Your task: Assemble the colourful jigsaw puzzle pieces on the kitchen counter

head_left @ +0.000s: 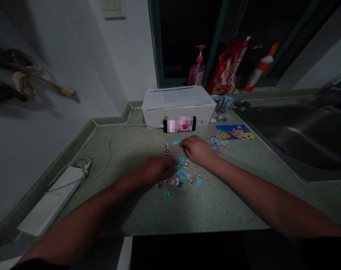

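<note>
Small coloured jigsaw pieces [184, 177] lie scattered on the green speckled countertop [147, 210]. My left hand [157, 168] rests palm down at the left edge of this cluster, fingers curled onto the pieces. My right hand [197, 149] lies just behind the cluster, fingers bent down on the counter near a loose blue piece [176, 142] and a red-blue piece [166, 149]. What either hand holds is hidden. A second heap of pieces [218, 143] lies to the right, beside a colourful picture card [235, 132].
A phone [179, 124] leans against a white box [178, 107] topped with paper. A power strip [50, 200] and cable lie at left. Soap pump [197, 71], snack bag [228, 69], orange bottle [260, 69] stand on the sill. A steel sink [299, 138] is at right.
</note>
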The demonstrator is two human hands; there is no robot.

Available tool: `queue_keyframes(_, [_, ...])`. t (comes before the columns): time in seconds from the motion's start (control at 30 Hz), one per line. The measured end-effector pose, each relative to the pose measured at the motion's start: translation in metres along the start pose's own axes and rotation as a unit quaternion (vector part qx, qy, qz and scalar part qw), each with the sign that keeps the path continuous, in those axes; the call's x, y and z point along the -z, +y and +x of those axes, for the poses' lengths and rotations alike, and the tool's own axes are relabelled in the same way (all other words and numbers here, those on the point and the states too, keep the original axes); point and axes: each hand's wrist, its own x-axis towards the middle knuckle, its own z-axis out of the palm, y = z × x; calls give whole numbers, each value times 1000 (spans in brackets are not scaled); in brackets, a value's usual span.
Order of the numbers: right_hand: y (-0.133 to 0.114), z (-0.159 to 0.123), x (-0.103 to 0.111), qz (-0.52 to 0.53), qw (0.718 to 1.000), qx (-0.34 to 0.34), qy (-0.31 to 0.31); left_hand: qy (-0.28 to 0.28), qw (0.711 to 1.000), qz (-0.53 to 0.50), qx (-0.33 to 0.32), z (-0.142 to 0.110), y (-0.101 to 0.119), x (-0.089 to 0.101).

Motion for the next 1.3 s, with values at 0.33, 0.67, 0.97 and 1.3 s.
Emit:
queue_keyframes(0.33, [1,1,-1,4,1000,1,2,16,1000,3,9,1,-1,-4])
queue_keyframes(0.67, [2,0,-2,4,1000,4,5,12,1000,-2,17,-3,2,1])
queue_keyframes(0.97, [4,-1,-4,16,1000,6,12,11,1000,2,20,-4,3,3])
queue_keyframes(1.3, [4,0,-3,14,1000,11,5,3,1000,16,21,-6,4,4])
